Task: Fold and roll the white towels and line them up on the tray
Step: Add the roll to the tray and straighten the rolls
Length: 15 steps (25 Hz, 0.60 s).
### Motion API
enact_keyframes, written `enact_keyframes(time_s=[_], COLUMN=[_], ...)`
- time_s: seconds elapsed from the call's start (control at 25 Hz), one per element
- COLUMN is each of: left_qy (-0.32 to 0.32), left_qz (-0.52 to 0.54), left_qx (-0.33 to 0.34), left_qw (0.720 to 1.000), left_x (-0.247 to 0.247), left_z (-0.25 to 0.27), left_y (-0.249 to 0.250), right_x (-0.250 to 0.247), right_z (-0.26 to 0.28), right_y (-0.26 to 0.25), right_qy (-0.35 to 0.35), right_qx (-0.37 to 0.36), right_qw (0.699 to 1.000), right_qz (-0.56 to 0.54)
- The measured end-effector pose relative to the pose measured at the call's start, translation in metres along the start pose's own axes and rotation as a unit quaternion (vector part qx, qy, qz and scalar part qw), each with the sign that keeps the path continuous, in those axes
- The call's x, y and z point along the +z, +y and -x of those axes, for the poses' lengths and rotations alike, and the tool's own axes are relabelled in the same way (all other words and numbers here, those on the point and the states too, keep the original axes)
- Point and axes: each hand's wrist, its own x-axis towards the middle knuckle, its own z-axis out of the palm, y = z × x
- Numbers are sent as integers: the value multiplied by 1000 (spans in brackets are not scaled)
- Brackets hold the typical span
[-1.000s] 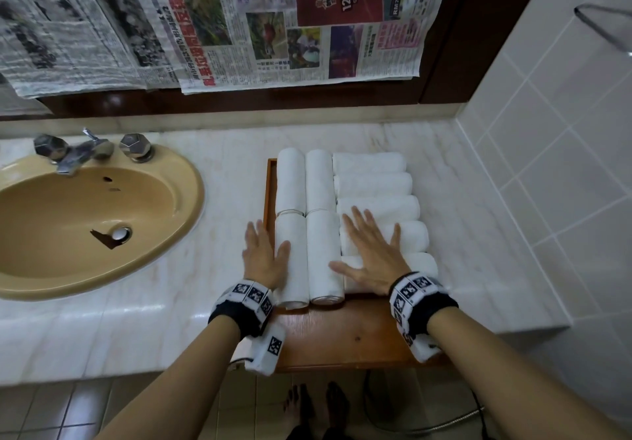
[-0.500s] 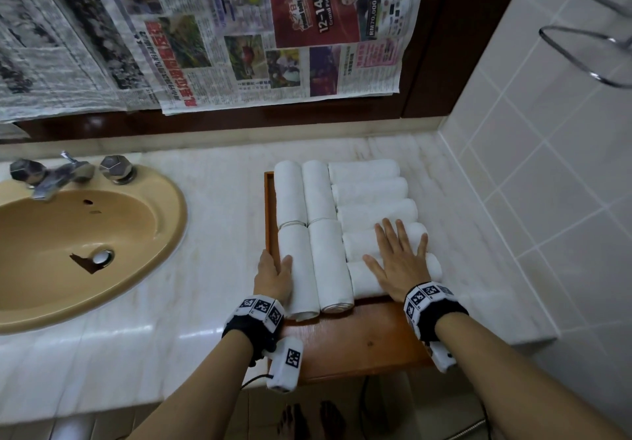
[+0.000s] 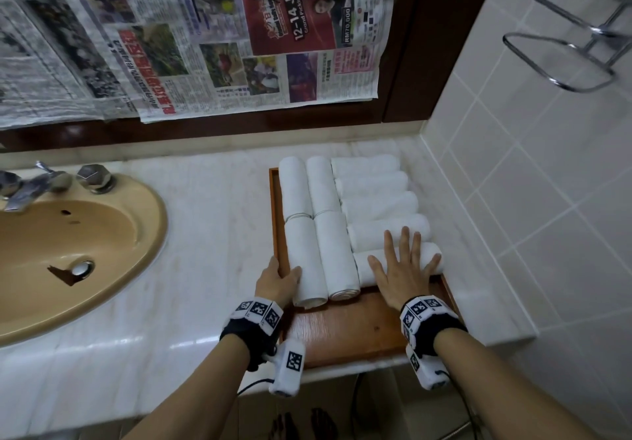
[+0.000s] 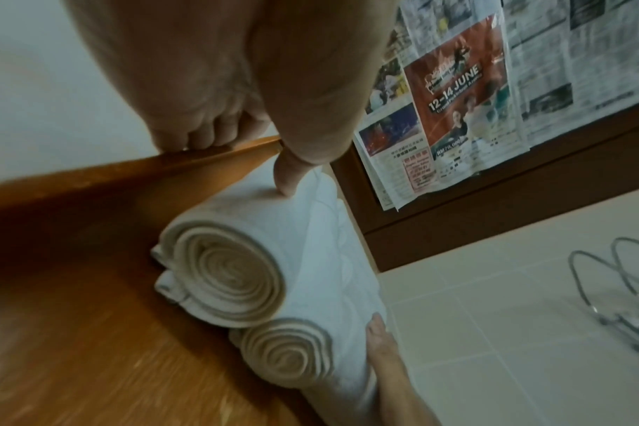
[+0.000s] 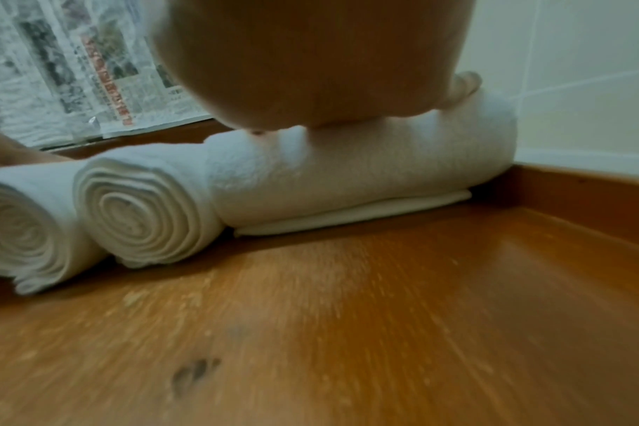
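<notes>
A wooden tray (image 3: 359, 333) lies on the marble counter, its near part bare. Several rolled white towels fill its far part: lengthwise rolls on the left, crosswise rolls on the right. My left hand (image 3: 278, 280) straddles the tray's left wall (image 4: 92, 175); its curled fingers (image 4: 201, 135) sit on the rim and its thumb presses the nearest left roll (image 4: 223, 271). My right hand (image 3: 403, 268) lies flat, fingers spread, on the nearest crosswise roll (image 5: 365, 173), fingertips reaching the roll behind. A second lengthwise roll (image 5: 143, 213) lies between the hands.
A tan sink (image 3: 68, 251) with a chrome tap (image 3: 30, 186) is at the left. Newspapers (image 3: 205, 46) hang on the back wall. A tiled wall (image 3: 530, 200) with a chrome rack (image 3: 564, 56) bounds the right. The tray reaches the counter's front edge.
My right hand slid back toward me onto the nearest crosswise roll. My left hand drew back and its fingers curled over the tray's left rim. The head view shifted right.
</notes>
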Motion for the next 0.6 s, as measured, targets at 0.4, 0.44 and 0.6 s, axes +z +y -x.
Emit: enact_keyframes(time_s=[0.4, 0.44, 0.6], left_qy=[-7, -2, 6], left_qz=[-28, -32, -32], left_qx=[1, 1, 2], left_qw=[1000, 999, 999], left_x=[41, 48, 72], left_z=[-23, -25, -30], left_y=[62, 66, 81], right_x=[-33, -39, -56], right_z=[-52, -59, -82], right_y=[49, 56, 81], right_qy=[-68, -80, -121], right_qx=[5, 0, -24], right_qw=[998, 997, 992], right_qz=[-10, -9, 1])
